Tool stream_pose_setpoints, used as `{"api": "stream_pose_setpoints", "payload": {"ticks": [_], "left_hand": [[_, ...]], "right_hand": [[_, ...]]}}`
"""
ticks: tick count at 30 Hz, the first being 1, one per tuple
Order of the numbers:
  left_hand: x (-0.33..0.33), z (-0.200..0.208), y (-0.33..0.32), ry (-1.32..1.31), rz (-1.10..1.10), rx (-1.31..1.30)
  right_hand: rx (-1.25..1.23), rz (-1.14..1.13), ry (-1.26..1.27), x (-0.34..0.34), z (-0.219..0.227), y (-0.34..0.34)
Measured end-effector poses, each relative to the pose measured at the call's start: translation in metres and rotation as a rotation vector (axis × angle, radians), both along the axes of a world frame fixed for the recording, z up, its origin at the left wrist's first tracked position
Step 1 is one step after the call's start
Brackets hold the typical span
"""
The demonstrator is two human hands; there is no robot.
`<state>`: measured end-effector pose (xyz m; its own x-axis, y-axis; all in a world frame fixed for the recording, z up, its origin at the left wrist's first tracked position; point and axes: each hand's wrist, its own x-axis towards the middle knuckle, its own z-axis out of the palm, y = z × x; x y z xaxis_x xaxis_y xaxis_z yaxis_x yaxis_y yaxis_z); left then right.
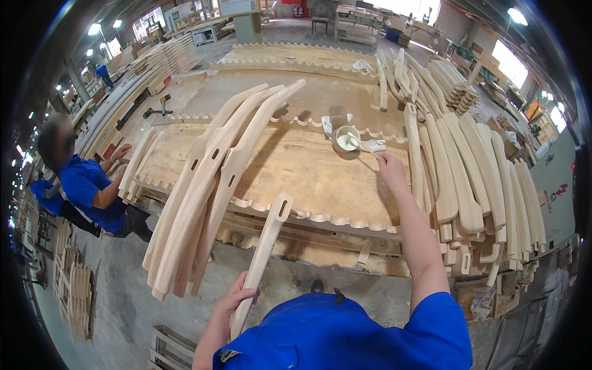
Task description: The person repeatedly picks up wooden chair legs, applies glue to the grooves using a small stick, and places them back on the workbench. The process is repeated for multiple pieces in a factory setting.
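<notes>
My left hand (239, 295) is wrapped round a pale wooden furniture part (266, 237), like a chair leg, with an oval slot in its upper end. That part slants up from my hand to the near edge of the workbench. Over the bench, my right hand (392, 169) is closed on a thin stick (369, 148). The stick's far end dips into a cup (339, 140) of white, glue-like paste. Whether the stick ends in a brush, I cannot tell. A crumpled white cloth (376, 145) lies beside the cup.
Long curved wooden parts (213, 145), some slotted, lie across the bench (327, 185) at left. Many more parts (465, 166) are stacked at right. Scalloped strips (351, 220) edge the bench. A hammer (159, 108) lies farther off. A person (92, 185) in blue works at left.
</notes>
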<state>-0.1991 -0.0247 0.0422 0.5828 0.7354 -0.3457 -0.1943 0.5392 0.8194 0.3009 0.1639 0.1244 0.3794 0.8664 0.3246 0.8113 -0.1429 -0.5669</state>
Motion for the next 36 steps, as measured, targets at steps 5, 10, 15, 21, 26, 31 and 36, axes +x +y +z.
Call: {"api": "stream_pose_setpoints", "payload": {"ticks": [5,10,15,21,26,31,36], "left_hand": [[-0.005,0.004,-0.004,0.086,0.061,0.024],[-0.005,0.012,-0.007,0.026,0.041,0.046],[-0.004,0.007,-0.015,0.044,0.118,-0.024],[0.002,0.02,-0.021,0.187,0.121,0.1],[0.007,0.024,-0.017,0.27,0.047,0.124],[0.012,0.031,-0.026,0.381,0.068,0.166],[0.015,0.038,-0.027,0.41,0.11,0.213]], "right_hand": [[0.03,-0.006,0.04,-0.013,0.008,-0.004],[0.024,0.024,-0.035,-0.01,0.014,-0.001],[-0.018,0.019,-0.026,-0.023,0.018,0.008],[0.067,0.058,0.017,-0.015,0.006,0.018],[0.014,0.108,0.242,0.0,-0.005,0.026],[0.133,0.106,0.111,-0.014,-0.009,0.025],[-0.056,0.116,0.283,-0.005,0.002,0.026]]}}
